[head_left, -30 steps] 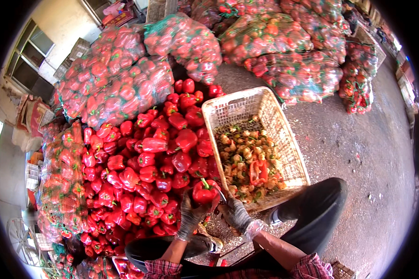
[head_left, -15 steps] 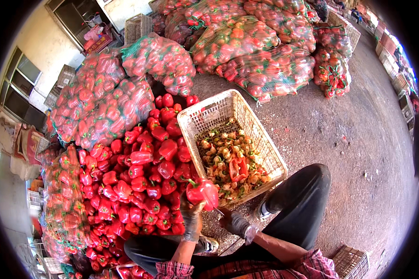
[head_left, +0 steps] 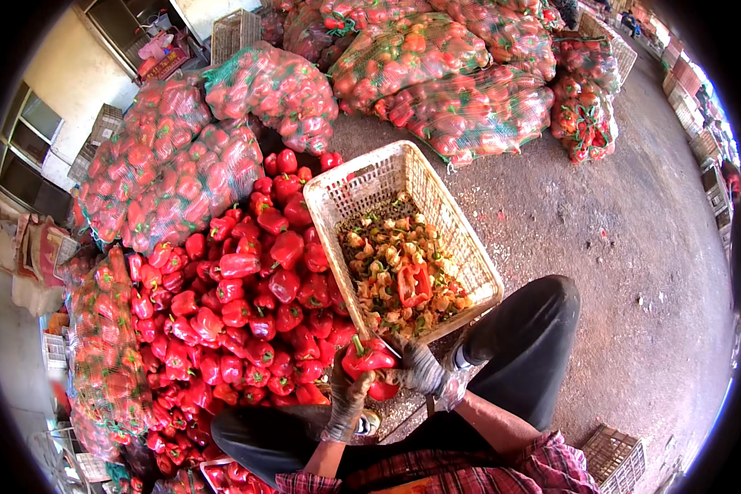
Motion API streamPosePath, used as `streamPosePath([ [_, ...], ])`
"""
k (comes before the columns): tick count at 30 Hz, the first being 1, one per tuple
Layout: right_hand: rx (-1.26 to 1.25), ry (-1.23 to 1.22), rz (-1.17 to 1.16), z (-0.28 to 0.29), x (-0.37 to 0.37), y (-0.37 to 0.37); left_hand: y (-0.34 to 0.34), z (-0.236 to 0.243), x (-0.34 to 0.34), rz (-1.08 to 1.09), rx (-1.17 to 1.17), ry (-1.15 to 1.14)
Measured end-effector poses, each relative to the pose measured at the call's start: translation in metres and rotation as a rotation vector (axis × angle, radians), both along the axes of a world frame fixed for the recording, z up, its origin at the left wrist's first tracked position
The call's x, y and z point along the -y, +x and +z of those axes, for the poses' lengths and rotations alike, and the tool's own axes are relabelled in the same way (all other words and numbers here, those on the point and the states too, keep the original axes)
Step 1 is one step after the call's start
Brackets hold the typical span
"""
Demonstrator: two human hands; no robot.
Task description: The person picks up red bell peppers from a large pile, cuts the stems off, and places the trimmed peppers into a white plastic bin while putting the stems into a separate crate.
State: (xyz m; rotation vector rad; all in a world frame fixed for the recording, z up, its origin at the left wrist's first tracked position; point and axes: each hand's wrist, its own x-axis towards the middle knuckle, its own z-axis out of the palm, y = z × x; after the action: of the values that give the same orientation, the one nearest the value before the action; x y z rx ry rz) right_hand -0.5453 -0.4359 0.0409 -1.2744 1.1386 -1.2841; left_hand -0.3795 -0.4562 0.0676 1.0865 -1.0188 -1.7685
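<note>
A glossy red bell pepper (head_left: 369,359) with a green stem is gripped by my gloved left hand (head_left: 349,402), between my knees. My gloved right hand (head_left: 421,370) is closed on a small knife (head_left: 389,347), its handle mostly hidden and its thin blade lying against the pepper's upper right side. The right fingers also touch the pepper. Just beyond my hands stands a pale plastic crate (head_left: 463,235) holding many pepper cores (head_left: 387,272) with green stems. One hollow red pepper piece (head_left: 414,285) lies on top of them.
A big heap of red bell peppers (head_left: 237,313) spreads to the left of the crate. Full mesh sacks of peppers (head_left: 473,111) lie at the back and along the left (head_left: 107,346). Another crate (head_left: 613,458) sits near my right side. Concrete ground (head_left: 601,222) extends to the right.
My right hand has moved up and left to the pepper, bringing the knife from its lower right to its upper right side. The left hand and pepper have shifted slightly down.
</note>
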Motion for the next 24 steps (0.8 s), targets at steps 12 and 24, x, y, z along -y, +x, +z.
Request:
streamPosePath([
  [12, 0.526, 0.269, 0.163, 0.059, -0.007, -0.008, 0.002, 0.025, -0.003, 0.012, 0.068, -0.082],
  [24, 0.823, 0.566, 0.127, 0.049, -0.012, 0.010, 0.027, -0.040, 0.002, 0.043, -0.273, 0.169],
])
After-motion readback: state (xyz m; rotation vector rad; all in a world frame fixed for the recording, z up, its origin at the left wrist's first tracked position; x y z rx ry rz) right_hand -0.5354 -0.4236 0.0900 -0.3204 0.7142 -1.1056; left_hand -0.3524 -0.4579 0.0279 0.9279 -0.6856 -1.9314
